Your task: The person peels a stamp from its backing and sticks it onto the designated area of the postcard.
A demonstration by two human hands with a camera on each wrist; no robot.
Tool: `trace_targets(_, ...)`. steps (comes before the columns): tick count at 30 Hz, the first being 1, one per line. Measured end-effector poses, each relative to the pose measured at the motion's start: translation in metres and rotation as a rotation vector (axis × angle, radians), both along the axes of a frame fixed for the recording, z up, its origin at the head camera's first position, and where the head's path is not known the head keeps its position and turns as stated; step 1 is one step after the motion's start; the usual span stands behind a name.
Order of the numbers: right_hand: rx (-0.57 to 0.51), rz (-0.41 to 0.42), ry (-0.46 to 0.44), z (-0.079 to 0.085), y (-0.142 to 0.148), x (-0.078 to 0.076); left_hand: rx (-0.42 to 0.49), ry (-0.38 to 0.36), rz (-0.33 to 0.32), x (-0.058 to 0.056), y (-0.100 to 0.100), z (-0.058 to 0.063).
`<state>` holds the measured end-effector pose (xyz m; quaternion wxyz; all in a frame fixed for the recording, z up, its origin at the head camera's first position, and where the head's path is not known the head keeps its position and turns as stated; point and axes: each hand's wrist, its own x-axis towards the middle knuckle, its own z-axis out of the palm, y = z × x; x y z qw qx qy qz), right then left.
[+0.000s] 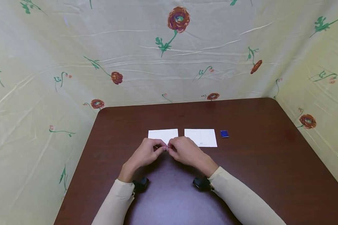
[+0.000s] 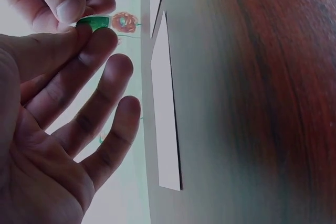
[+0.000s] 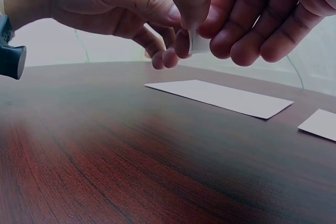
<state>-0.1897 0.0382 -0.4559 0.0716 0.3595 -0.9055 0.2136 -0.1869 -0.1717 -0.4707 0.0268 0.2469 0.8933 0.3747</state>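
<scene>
Over the table's middle, my left hand point(image 1: 147, 152) and right hand point(image 1: 187, 151) meet fingertip to fingertip. Between them is a small thin piece point(image 2: 98, 22), green with fine print in the left wrist view. The right wrist view shows its whitish side point(image 3: 199, 44) with a finely serrated edge. Thumb and index finger of the left hand pinch it, the other fingers spread loosely. From the other side the right thumb and index finger pinch it too. Fingertips cover most of the piece. Just beyond the hands lie a left white card point(image 1: 163, 134) and a right white card point(image 1: 201, 137).
A small dark blue square point(image 1: 224, 133) lies to the right of the cards. The brown wooden table point(image 1: 256, 162) has flowered pale sheeting point(image 1: 140, 40) hanging behind it and along both sides.
</scene>
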Motion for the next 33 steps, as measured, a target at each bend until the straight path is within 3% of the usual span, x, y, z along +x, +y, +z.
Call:
trace_targets(17,0.009,0.004,0.023,-0.002,0.003,-0.002,-0.012,-0.013,0.016,0.002,0.001,0.002)
trace_targets(33,0.009,-0.045,0.008,-0.002,0.010,-0.004,-0.023,0.010,0.057,0.004,-0.005,0.003)
